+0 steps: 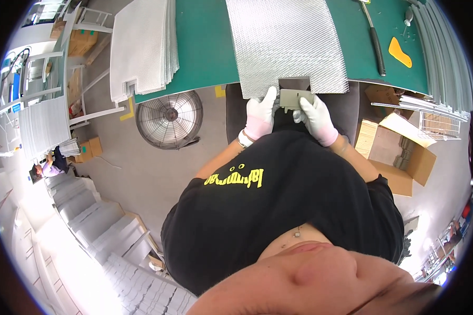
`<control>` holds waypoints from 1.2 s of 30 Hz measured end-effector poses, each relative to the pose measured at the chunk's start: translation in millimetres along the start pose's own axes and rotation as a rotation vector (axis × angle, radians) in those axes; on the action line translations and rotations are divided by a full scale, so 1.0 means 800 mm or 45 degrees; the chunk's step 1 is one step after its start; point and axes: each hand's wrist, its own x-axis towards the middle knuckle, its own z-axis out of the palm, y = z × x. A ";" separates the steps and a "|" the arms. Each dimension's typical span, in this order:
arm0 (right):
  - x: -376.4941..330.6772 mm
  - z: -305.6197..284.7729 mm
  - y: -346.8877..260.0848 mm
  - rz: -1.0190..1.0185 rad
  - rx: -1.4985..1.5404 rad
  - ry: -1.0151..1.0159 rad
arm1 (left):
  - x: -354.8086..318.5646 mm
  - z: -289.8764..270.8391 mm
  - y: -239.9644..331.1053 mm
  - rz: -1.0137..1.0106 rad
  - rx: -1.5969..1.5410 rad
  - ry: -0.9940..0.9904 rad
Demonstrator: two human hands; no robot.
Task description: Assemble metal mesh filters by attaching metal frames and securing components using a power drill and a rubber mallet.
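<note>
A silver mesh panel (286, 42) with a rectangular notch in its near edge lies on the green table and juts past the table's front edge. My left hand (260, 115), in a white glove, is closed at the panel's near left corner. Its thumb lies over the mesh beside the notch; the other fingers are partly hidden. In my gloved right hand (318, 119) is a flat grey-green bracket-like piece (290, 98) with small tabs, held between thumb and fingers at its right end. The piece sits just in front of the notch.
A stack of mesh panels (142, 47) overhangs the table (202, 52) at left. A black-handled tool (377, 52), a yellow scraper (399, 52) and a screwdriver (408, 17) lie right. A floor fan (170, 115) stands left; an open carton (420, 163) holds grey pieces.
</note>
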 end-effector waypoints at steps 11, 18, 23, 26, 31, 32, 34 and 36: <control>-0.005 0.019 0.007 -0.198 -0.196 0.065 | 0.004 -0.012 -0.001 -0.065 -0.192 -0.223; -0.008 0.035 0.015 -0.217 -0.330 0.206 | 0.006 -0.015 -0.003 -0.026 -0.181 -0.182; -0.013 0.012 0.029 -0.140 -0.090 0.239 | 0.005 -0.010 0.000 -0.028 -0.075 -0.113; -0.004 0.006 0.019 -0.140 0.034 0.155 | 0.002 -0.009 0.007 -0.059 -0.075 -0.130; 0.002 0.004 0.011 -0.066 -0.062 0.045 | -0.002 -0.010 0.014 0.013 0.177 -0.138; 0.003 0.004 0.009 -0.065 -0.062 0.036 | -0.001 -0.012 0.013 0.014 0.178 -0.137; 0.004 0.005 0.006 -0.066 -0.055 0.028 | 0.001 -0.016 0.011 0.060 0.272 -0.168; 0.003 0.005 0.005 -0.067 -0.048 0.021 | 0.002 -0.013 0.007 0.053 0.236 -0.137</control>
